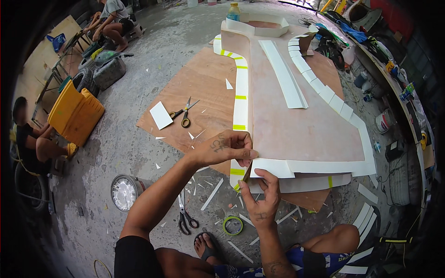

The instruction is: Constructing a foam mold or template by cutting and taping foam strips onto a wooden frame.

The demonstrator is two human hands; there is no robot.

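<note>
My left hand point(227, 149) is closed in a pinch at the near left corner of a large pale brown panel point(306, 134). What its fingertips grip is hidden. Just below, my right hand point(263, 199) has its thumb and index finger apart, with the index fingertip at the end of a white card strip point(273, 167) along the panel's near edge. Between the hands shows a narrow dark sliver point(247, 173), too small to name. White card edging with yellow-green tape point(240, 97) runs up the panel's left side. Segmented white card point(317, 85) follows its curved right side.
A plywood sheet point(199, 88) lies under the panel. Scissors point(186, 118) and a white card point(161, 115) rest on it. More scissors point(184, 217), a tape roll point(232, 225) and a metal can point(124, 192) are on the floor. Two people sit at left.
</note>
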